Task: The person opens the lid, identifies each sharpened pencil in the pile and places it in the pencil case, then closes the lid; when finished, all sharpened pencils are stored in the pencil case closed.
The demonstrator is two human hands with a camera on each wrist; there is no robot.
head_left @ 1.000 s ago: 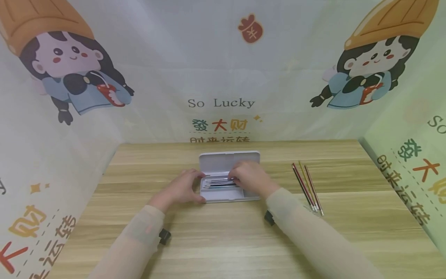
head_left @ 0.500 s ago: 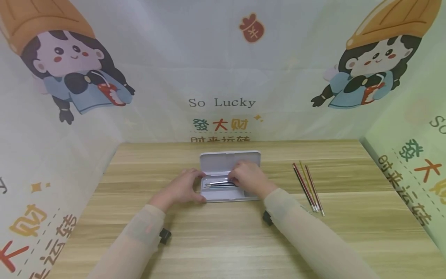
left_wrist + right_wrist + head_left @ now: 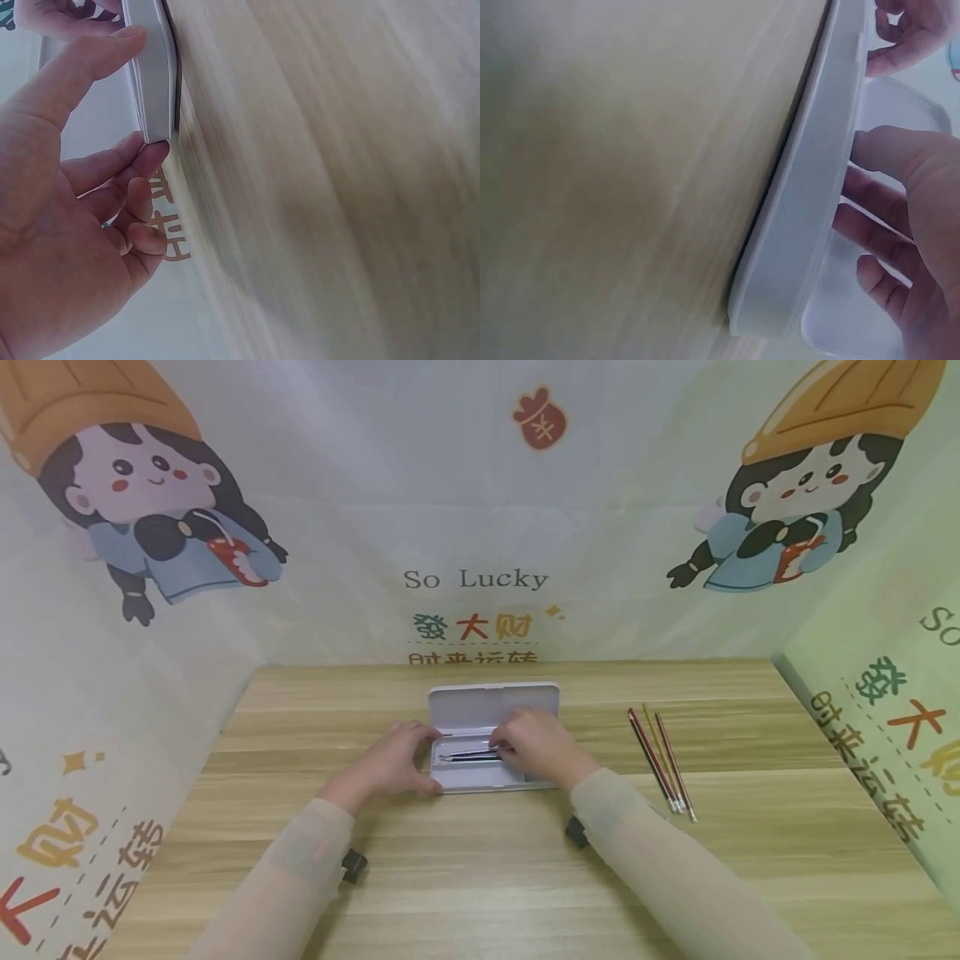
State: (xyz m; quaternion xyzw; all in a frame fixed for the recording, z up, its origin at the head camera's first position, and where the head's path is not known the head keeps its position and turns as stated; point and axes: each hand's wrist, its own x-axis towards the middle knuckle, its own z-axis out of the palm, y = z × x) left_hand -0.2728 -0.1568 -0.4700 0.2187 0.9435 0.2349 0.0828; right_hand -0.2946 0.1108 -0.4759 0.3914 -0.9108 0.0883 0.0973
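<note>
A white pencil case (image 3: pixel 474 779) lies on the table with its lid (image 3: pixel 467 708) raised at the back. Several thin dark pencils (image 3: pixel 471 758) lie lengthwise in its rear compartment. At the case's left end, my left hand (image 3: pixel 386 762) grips it, thumb on the front corner and fingers at the back, as the left wrist view also shows. My right hand (image 3: pixel 542 745) reaches down into the case from the right, pinching the pencils near their right ends; its fingertips dip behind the front wall (image 3: pixel 810 187) in the right wrist view, which hides what they hold.
To the right of the case, several red, dark and yellow pencils (image 3: pixel 662 764) lie loosely together on the wooden table (image 3: pixel 465 877). A printed cloth (image 3: pixel 472 510) hangs along the table's back and sides.
The pencils in the case have drawn closer together, and fewer show apart from one another. My right hand has shifted only slightly; the left hand and the case have stayed put.
</note>
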